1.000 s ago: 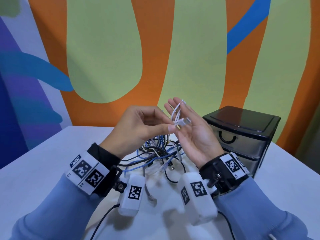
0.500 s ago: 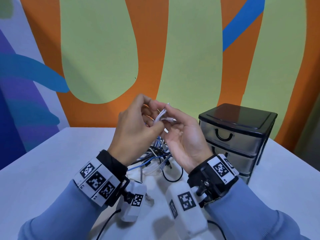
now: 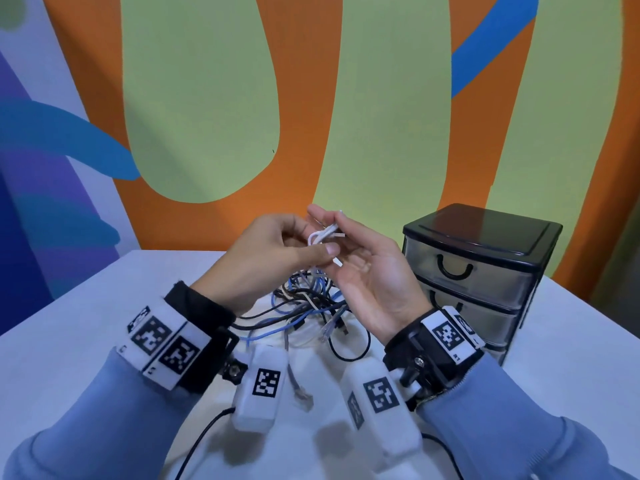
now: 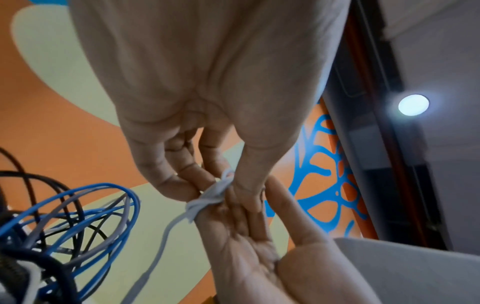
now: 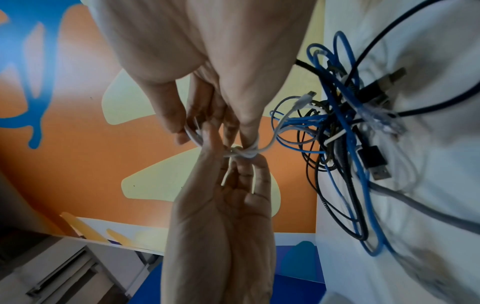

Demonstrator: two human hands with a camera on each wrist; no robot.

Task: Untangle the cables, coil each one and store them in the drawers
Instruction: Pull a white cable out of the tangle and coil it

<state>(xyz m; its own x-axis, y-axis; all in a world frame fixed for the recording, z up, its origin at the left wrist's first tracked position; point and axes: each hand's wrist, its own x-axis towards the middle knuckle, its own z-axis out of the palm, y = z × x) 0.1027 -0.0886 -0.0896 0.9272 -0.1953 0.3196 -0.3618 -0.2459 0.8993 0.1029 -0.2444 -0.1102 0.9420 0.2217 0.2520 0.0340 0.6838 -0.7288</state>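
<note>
Both hands are raised above the table. A thin white cable point(image 3: 323, 234) is looped at my right hand's point(image 3: 341, 226) fingertips. My left hand point(image 3: 313, 251) pinches that loop between thumb and forefinger. In the right wrist view the white cable point(image 5: 245, 153) wraps round the right fingers point(image 5: 249, 131), and the left hand point(image 5: 233, 164) meets them from below. The left wrist view shows the pinch on the white cable point(image 4: 213, 194). It trails down to the tangle of blue, black and grey cables point(image 3: 308, 306) on the table. The black drawer unit point(image 3: 478, 271) stands at right, drawers closed.
The white table point(image 3: 86, 323) runs to a painted orange and green wall. A grey network plug point(image 3: 303, 398) lies near my left wrist. Several USB plugs point(image 5: 376, 164) stick out of the tangle. Camera leads hang from both wrists.
My right palm lay open with the white cable across its fingers. The left hand went over the fingertips and drew back, and a small loop now stands there.
</note>
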